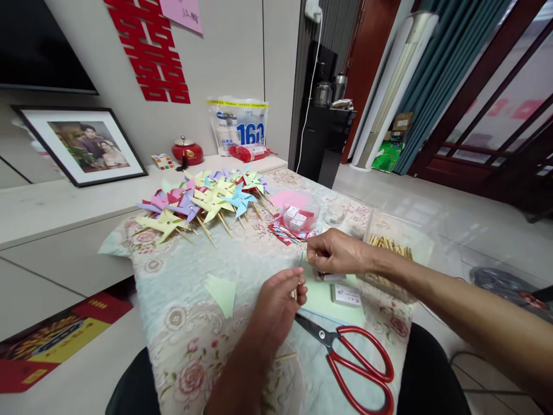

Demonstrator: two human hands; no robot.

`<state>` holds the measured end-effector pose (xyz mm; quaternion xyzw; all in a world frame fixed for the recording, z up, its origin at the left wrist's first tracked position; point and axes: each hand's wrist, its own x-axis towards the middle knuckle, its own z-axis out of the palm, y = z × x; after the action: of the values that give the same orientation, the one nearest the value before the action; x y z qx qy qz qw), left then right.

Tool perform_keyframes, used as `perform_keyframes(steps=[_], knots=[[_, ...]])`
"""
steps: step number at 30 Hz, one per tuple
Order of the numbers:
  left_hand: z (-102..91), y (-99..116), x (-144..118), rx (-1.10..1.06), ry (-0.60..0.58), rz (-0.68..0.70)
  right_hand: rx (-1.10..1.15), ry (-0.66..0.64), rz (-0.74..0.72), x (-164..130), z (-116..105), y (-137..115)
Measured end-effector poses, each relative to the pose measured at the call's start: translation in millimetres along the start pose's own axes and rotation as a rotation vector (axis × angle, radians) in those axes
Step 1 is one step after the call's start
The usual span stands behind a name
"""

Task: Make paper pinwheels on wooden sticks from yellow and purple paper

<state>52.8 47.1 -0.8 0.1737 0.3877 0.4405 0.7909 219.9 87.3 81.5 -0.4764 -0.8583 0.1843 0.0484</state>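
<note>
Left hand (280,300) sits nearest me, fingers curled around a thin wooden stick (295,293), pinched at its top. To do this well I judge I should keep the stick steady and upright while the other hand works above it. Just beyond, my right hand (334,252) is clenched in a pinch on something small that I cannot make out, over pale green paper (319,297). Red scissors (358,363) lie near right on the worktop (190,323). Far left lies a heap of finished pinwheels (207,202).
</note>
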Motion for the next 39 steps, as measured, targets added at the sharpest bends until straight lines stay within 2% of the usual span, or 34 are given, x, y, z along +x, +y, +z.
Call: perform_keyframes(steps=[3,6,10,13,19,22,27,35,39], knots=[[9.5,-6.5,-2.3,-0.232,0.024,-0.053,0.161,0.014,0.025,-1.8,12.6,-16.7],[11.6,-8.2,-0.9,-0.374,0.028,-0.04,0.131,-0.015,0.026,-2.7,23.6,-22.7],[5.0,-9.2,3.4,-0.419,-0.026,-0.002,0.072,0.008,0.041,-3.7,30.0,-21.4],[-0.2,-10.7,4.6,-0.446,-0.014,0.058,0.075,0.065,0.084,-4.7,34.0,-24.2],[1.6,-13.0,-0.2,-0.494,-0.021,0.125,0.019,0.102,0.293,-0.1,50.9,-38.8],[3.0,-14.1,-1.9,-0.525,-0.025,0.155,-0.031,0.09,0.353,4.5,57.2,-43.6],[0.4,-15.0,-1.3,-0.543,-0.019,0.201,-0.04,0.105,0.328,10.4,66.0,-43.6],[-1.2,-16.0,-3.5,-0.492,0.026,0.235,0.043,0.2,0.296,13.0,79.5,-39.3],[-3.6,-17.8,-0.4,-0.494,0.0,0.26,0.073,0.279,0.248,11.2,82.5,-41.3]])
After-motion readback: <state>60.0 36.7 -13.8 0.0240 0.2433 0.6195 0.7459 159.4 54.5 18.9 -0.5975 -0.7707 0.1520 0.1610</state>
